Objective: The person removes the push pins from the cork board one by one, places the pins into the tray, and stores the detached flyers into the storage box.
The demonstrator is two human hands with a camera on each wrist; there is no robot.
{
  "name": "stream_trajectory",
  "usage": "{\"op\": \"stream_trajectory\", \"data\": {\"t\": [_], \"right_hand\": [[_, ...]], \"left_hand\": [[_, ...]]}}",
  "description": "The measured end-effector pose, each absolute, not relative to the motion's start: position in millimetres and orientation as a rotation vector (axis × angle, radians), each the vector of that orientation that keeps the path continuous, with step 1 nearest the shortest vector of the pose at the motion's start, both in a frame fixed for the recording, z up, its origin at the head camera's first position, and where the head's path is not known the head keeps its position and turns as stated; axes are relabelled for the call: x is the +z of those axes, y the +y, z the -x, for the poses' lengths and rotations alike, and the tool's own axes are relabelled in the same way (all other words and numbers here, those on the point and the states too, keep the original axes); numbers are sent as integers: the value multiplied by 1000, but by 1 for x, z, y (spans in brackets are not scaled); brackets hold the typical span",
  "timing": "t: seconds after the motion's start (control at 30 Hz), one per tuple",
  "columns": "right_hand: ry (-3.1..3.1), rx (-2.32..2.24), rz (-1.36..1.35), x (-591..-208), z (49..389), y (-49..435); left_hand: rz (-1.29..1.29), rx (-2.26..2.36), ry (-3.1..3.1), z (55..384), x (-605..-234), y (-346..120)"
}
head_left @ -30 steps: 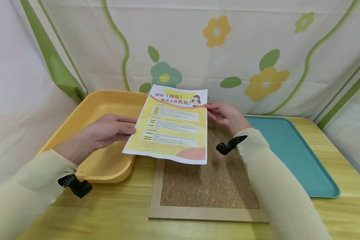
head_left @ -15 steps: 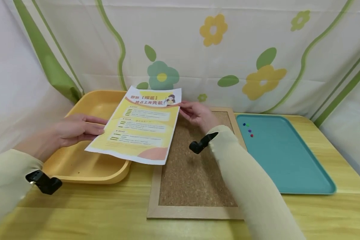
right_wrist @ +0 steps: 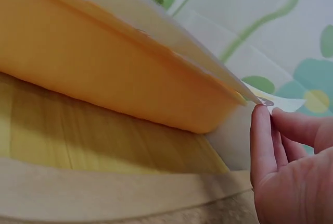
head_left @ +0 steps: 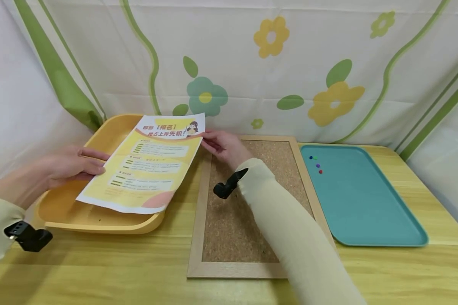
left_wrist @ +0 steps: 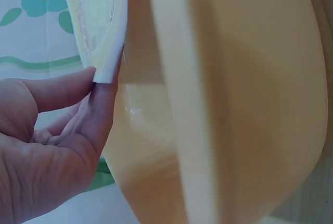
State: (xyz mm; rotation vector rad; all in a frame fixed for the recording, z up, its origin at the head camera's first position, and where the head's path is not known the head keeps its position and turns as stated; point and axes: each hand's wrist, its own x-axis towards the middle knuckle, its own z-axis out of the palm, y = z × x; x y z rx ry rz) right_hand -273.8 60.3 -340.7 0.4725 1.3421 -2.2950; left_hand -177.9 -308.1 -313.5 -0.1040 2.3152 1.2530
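A yellow printed flyer [head_left: 149, 165] is held face up over the yellow bin [head_left: 137, 224], overlapping its right side in the head view. My left hand [head_left: 74, 165] pinches the flyer's left edge between thumb and fingers; the left wrist view shows that edge of the flyer [left_wrist: 106, 36] under the thumb. At the upper right edge, my right hand [head_left: 225, 148] grips the paper between thumb and fingertips. From the right wrist, the flyer's underside [right_wrist: 177, 36] slants just above the rim of the bin [right_wrist: 104, 67].
A wood-framed corkboard [head_left: 233, 237] lies on the wooden table [head_left: 137, 271] right of the bin, partly under my right forearm. Farther right is a teal tray [head_left: 370, 203] with several small coloured pushpins [head_left: 318, 166]. A flowered curtain [head_left: 240, 51] hangs behind.
Both hands have carried the flyer left, from partly over the corkboard to over the yellow bin. The teal tray's pushpins and more of the corkboard have come into view.
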Motion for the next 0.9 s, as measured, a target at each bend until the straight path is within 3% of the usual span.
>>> {"op": "stream_trajectory", "data": {"t": [0.33,0.63,0.9], "right_hand": [[1436,-2312,-377,-346,267,32],[1879,-2231,-338,-342,255,9],[2449,-1857,-345,-331,243,-6]], "left_hand": [[91,1115,2380,175,-313,-313],[61,1021,2415,173,-322,-314],[50,932,2486,170,-325,-312]]}}
